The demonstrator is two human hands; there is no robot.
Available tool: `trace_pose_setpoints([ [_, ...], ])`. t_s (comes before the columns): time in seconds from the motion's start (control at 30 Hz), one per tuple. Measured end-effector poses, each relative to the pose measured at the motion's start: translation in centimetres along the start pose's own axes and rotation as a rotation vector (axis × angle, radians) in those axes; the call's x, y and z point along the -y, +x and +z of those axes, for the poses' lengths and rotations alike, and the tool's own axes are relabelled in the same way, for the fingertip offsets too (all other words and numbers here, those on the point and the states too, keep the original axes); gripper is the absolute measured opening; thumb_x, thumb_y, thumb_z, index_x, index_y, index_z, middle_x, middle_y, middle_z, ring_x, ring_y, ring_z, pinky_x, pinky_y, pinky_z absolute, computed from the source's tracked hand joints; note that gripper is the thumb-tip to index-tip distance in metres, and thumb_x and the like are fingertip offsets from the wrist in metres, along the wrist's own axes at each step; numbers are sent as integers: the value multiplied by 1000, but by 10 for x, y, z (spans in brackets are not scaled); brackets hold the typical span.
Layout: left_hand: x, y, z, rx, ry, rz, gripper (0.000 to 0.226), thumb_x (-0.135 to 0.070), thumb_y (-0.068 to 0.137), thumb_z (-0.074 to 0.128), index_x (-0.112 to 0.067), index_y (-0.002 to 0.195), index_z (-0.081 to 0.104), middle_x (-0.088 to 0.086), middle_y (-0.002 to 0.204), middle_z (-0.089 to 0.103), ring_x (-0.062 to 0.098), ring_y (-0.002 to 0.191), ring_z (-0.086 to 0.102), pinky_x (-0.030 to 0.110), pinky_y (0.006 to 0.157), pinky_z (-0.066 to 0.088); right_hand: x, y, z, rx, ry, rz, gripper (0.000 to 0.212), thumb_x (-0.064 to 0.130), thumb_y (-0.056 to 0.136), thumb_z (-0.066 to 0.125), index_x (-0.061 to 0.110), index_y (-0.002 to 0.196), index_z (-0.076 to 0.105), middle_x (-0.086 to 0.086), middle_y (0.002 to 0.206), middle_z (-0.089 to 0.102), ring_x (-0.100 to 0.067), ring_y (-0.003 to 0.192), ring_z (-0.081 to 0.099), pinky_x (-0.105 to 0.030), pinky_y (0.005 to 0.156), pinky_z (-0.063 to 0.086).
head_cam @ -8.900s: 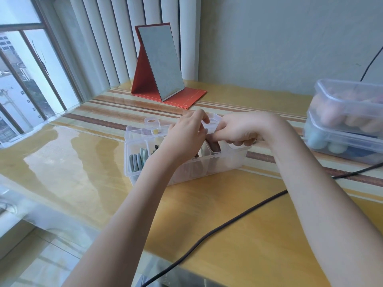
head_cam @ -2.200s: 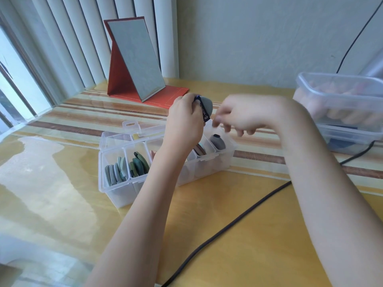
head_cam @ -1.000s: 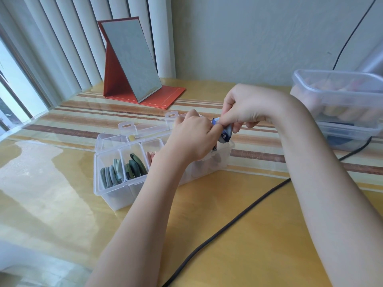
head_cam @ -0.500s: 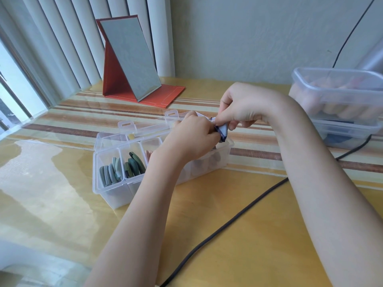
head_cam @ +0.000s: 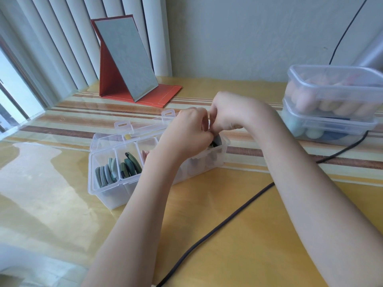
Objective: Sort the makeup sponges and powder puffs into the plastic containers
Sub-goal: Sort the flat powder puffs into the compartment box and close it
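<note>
Around you: red folding mirror [head_cam: 126, 61] stands upright at the back by the vertical blinds [head_cam: 62, 38]; black cable [head_cam: 223, 226] runs across the table [head_cam: 238, 255] from the near edge toward the right, passing under your right forearm; two stacked lidded tubs [head_cam: 331, 104] sit far right, upper one showing peach and pink sponges, lower one pale green and blue ones. Your left forearm crosses over the middle of the divided clear box [head_cam: 116, 189] and hides its centre compartments; its lid is hinged open toward the back. Visible compartments: grey-green puffs [head_cam: 104, 174] standing on edge at the left end, darker green puffs [head_cam: 129, 166] next, a pink edge just beside your arm. Your left hand [head_cam: 186, 131] and right hand [head_cam: 228, 112] meet, fingers curled, touching each other directly above the right-end compartment; a dark grey puff [head_cam: 216, 140] pokes out just below them at the compartment mouth; can't tell which hand actually grips it, fingers block the contact.
</note>
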State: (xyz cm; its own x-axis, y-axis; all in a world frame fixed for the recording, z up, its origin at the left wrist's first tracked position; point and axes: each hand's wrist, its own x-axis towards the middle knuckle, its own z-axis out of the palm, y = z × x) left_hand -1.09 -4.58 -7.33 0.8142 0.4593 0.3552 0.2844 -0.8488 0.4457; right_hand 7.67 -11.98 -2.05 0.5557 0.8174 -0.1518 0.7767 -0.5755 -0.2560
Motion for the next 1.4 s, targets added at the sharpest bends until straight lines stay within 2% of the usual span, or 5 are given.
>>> trace_pose_setpoints([
  [0.73, -2, -2, -11, -175, -162, -113, 26, 2, 80, 42, -9, 93, 61, 1, 94, 66, 23, 88, 58, 34, 77, 49, -23, 23, 6, -77, 500, -59, 10, 22, 89, 64, 21, 80, 67, 1, 68, 62, -11, 53, 52, -19, 40, 37],
  [1.0, 70, -47, -71, -223, -99, -566, 31, -31, 94, 41, -15, 120, 48, 9, 121, 54, 30, 112, 49, 42, 88, 44, -15, 48, 51, 44, 755, 35, 63, 54, 99, 29, 9, 141, 42, -8, 145, 45, -28, 132, 44, -39, 106, 33],
  [1.17, 86, -76, -73, -548, -192, -757, 62, -42, 97, 42, -3, 143, 25, 21, 147, 32, 39, 137, 24, 46, 111, 22, -15, 49, 57, -134, 1000, -53, 47, 51, 100, 31, 19, 122, 58, 4, 108, 67, -9, 95, 60, -18, 75, 45],
  [1.3, 91, -72, -73, -589, -547, -858, 66, -50, 97, 32, -8, 149, 24, 13, 152, 31, 33, 139, 29, 43, 111, 23, -15, 47, 59, -170, 1345, -157, 55, 46, 103, 22, 14, 111, 66, -10, 110, 69, -25, 106, 63, -40, 97, 46],
  [1.4, 95, -60, -73, -701, -1023, -820, 49, -48, 98, 29, -16, 120, 60, 3, 109, 64, 17, 97, 62, 33, 91, 48, -27, 38, 54, -313, 1581, -133, 60, 50, 101, 23, 21, 82, 72, 1, 90, 72, -16, 83, 65, -34, 79, 46],
])
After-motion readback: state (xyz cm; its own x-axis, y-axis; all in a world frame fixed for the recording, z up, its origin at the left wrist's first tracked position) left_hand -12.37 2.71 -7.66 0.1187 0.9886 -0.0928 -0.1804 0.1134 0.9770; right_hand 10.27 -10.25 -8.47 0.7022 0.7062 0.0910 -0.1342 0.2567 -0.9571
